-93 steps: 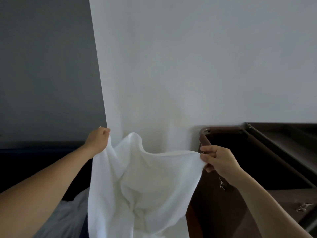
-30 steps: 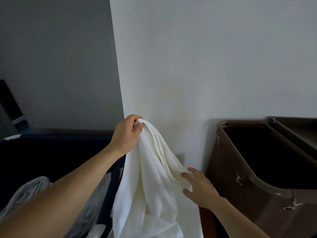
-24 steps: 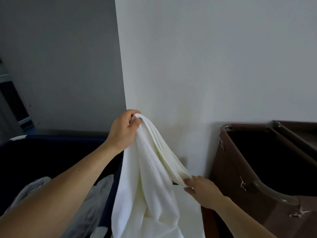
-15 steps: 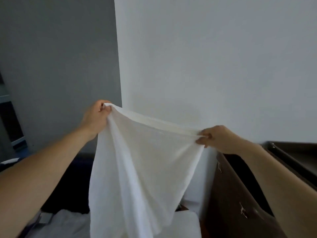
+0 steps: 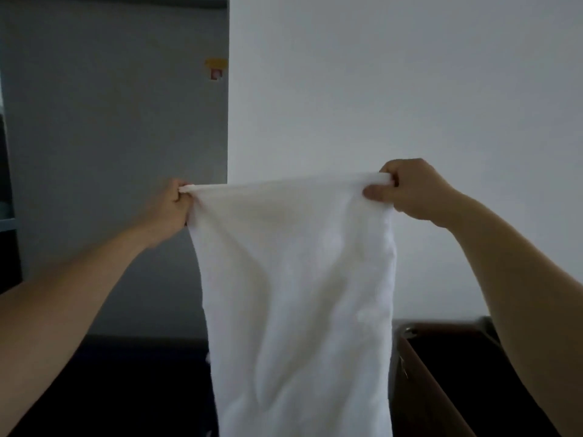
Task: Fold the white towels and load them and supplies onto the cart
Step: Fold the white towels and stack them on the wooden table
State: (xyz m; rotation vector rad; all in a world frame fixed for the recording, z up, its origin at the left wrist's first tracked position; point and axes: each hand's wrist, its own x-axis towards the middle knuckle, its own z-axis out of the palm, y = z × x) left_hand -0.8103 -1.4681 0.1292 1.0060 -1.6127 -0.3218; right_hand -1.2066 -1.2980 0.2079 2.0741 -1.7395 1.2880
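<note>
One white towel (image 5: pixel 296 279) hangs spread wide: left hand (image 5: pixel 172 206) pinches its 10 o'clock corner, right hand (image 5: pixel 407 190) grips its 2 o'clock corner. One brown cart (image 5: pixel 441 357) stands beside the towel's edge at 5 o'clock.

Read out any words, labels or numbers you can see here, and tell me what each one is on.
No text is readable.
On the grey wall, a yellow sticker: too blurred to read.
Just below it, a red and white tag: too blurred to read.
The white towel and the brown cart: no lettering shows.
</note>
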